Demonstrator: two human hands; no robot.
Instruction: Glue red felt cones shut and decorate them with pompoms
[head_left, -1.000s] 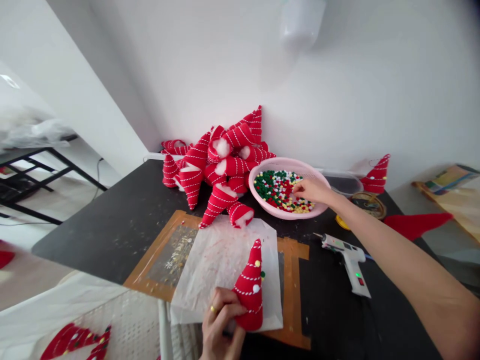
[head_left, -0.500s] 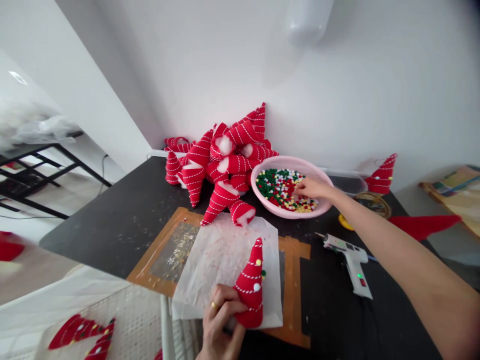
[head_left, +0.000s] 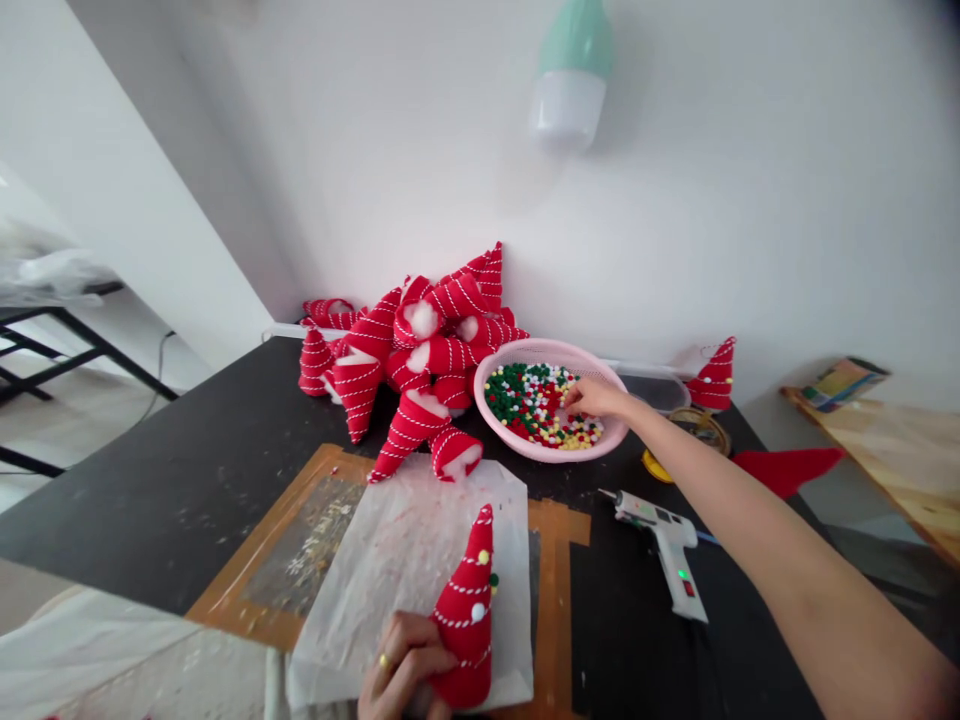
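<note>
1. Left hand: Your left hand point(head_left: 409, 665) was closed on the red cone point(head_left: 466, 640), its fingers pressed against the lower left side. A yellow ring point(head_left: 384, 661) sat on one finger.
2. Workpiece: The red cone was at the near edge of the white sheet point(head_left: 390, 560), with its tip pointing away from you. White twisted cord crossed it in bands. It carried a yellow ball near the tip, a green ball at the right edge and a white ball about midway.
3. Right hand: Your right hand point(head_left: 594, 398) was inside the pink basket point(head_left: 551, 352), fingers drawn together and lowered among the pompoms point(head_left: 517, 395). You could not tell whether the fingertips pinched one.
4. Pompom stock: The pompoms were green, white, red and yellow, with green mostly to the left.
5. Glue gun: The glue gun point(head_left: 664, 530) lay on the black table point(head_left: 187, 440) beneath your right forearm's left side, nozzle to the left, green indicator point(head_left: 682, 575) lit.
6. Cone pile: A pile of striped cones point(head_left: 450, 352) was heaped left of the basket, several showing white stuffing at their open ends.
7. Base: Brown tape point(head_left: 551, 620) ran along both sides of the sheet.
8. Far right: A decorated cone point(head_left: 714, 380) stood beyond a red cloth piece point(head_left: 787, 468).
</note>
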